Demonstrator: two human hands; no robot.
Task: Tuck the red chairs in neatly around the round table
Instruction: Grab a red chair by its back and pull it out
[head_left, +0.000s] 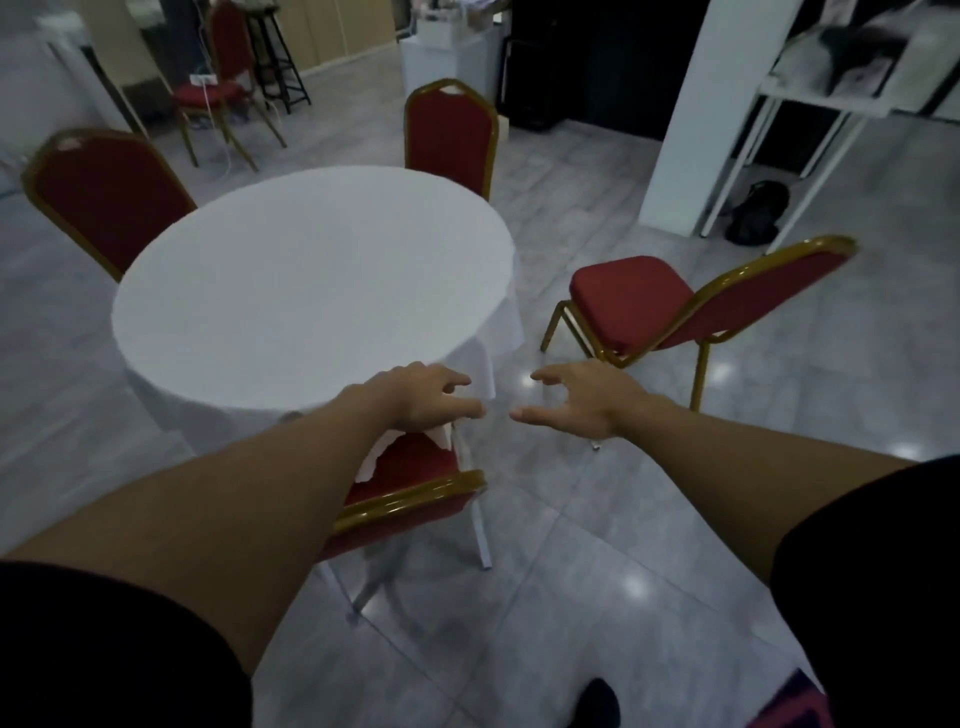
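Observation:
A round table (311, 280) under a white cloth fills the middle left. Red gold-framed chairs stand pushed against it at the left (109, 197), at the far side (451, 137) and nearest me (415, 493), this last one with its torn back under my left arm. Another red chair (675, 312) stands apart to the right, angled, its seat clear of the table. My left hand (426, 397) hovers over the near chair's back, fingers apart and empty. My right hand (576, 397) floats beside it over the floor, fingers spread, holding nothing.
A spare red chair (218, 88) and a black stool (278, 57) stand at the back left. A white pillar (696, 119), a white shelf frame (810, 104) and a dark bag (756, 210) are at the right. Grey tiled floor surrounds the table.

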